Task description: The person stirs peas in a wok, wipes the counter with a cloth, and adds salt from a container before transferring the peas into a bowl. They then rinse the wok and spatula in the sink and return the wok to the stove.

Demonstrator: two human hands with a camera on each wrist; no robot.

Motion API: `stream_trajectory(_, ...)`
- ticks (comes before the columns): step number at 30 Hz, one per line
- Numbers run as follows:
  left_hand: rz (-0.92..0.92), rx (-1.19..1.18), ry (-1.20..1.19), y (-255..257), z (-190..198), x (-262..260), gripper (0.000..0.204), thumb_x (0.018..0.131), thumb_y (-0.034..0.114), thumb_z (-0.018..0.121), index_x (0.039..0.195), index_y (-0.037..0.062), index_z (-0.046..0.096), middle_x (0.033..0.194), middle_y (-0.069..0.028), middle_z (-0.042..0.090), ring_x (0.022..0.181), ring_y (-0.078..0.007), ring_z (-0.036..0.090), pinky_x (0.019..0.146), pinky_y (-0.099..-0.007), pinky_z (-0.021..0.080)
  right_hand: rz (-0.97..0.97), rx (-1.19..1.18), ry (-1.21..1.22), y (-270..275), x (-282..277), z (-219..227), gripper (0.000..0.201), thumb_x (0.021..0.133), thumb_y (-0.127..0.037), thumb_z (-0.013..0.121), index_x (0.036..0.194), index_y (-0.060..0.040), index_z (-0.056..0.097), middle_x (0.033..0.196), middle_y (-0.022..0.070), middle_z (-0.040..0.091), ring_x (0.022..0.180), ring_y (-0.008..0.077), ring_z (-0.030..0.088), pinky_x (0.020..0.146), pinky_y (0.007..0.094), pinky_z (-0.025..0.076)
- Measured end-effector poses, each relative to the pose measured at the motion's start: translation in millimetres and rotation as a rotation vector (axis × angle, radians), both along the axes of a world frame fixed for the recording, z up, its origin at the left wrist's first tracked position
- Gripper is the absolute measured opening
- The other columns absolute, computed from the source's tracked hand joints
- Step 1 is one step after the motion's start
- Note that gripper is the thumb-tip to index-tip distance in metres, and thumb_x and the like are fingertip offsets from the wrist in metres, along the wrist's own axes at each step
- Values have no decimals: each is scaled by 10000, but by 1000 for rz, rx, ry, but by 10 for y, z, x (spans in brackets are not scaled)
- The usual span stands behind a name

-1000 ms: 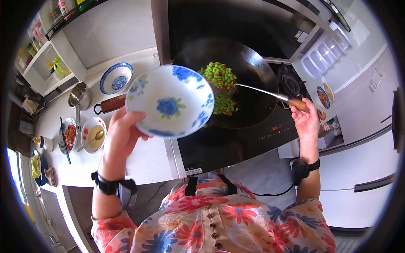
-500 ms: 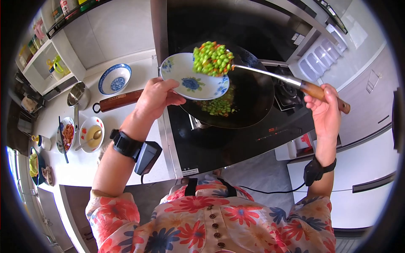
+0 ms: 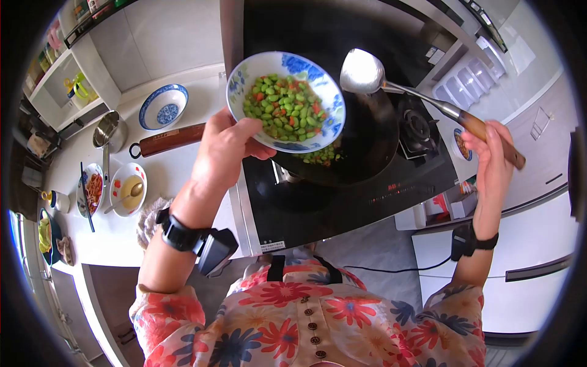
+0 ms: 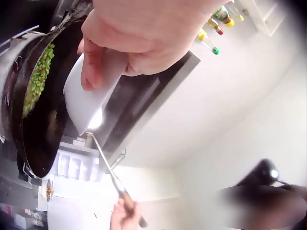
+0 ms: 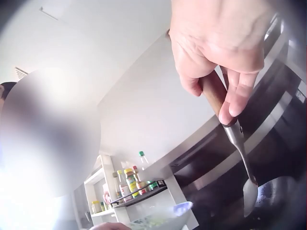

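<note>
The flowered bowl [image 3: 333,107] of green beans and red bits [image 3: 287,110] is tilting above the near-left part of the wok [image 3: 367,134], hiding that part, and my left hand [image 3: 223,147] is pinching its rim, the fingers beneath partly hidden by the bowl. Just right of it the metal spatula [image 3: 362,72] is hanging over the wok, my right hand [image 3: 496,160] curling its fingers round the wooden handle [image 3: 489,136], while more beans [image 3: 318,155] are lying in the wok, partly covered.
</note>
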State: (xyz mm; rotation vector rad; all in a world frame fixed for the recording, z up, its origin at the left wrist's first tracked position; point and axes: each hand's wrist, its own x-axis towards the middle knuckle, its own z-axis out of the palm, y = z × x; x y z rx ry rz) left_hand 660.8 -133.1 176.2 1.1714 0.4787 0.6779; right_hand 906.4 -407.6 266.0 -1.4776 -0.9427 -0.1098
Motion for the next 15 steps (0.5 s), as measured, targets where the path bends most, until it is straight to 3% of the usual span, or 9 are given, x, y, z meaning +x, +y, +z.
stream_trajectory(2,-6,-54,-16,-10,83,-110,296,797,69,485,983,-161,485,816,-208,618,564,-222,624,500,-256,523,-120,-65,119,133,149,34,265,884,-168,517,1015,60,490,859,188,614,674,241,651,608,254,520)
stream_trajectory(4,-26,-131,-56,45,143,-228,293,806,80,479,984,-154,474,799,-214,619,563,-227,623,499,-251,513,-98,-187,195,231,277,116,326,857,-236,571,1012,43,506,829,153,626,617,201,650,523,215,505)
stream_trajectory(10,153,-51,-31,85,264,-670,267,811,96,508,962,-124,512,769,-186,624,540,-214,607,480,-251,476,10,-599,225,164,834,699,369,813,-334,611,991,-21,531,791,119,634,583,128,636,453,212,491)
stream_trajectory(13,209,-52,-33,75,256,-842,253,805,97,522,948,-112,516,740,-175,618,525,-212,595,478,-258,471,90,-578,399,163,951,404,340,821,-346,593,951,-37,534,783,131,634,545,122,617,437,217,498)
stream_trajectory(15,271,-63,-20,72,214,-941,240,800,91,528,936,-107,516,716,-172,612,509,-209,585,474,-261,470,146,-362,612,259,649,-187,276,835,-301,582,933,-46,546,802,154,641,546,158,622,455,257,531)
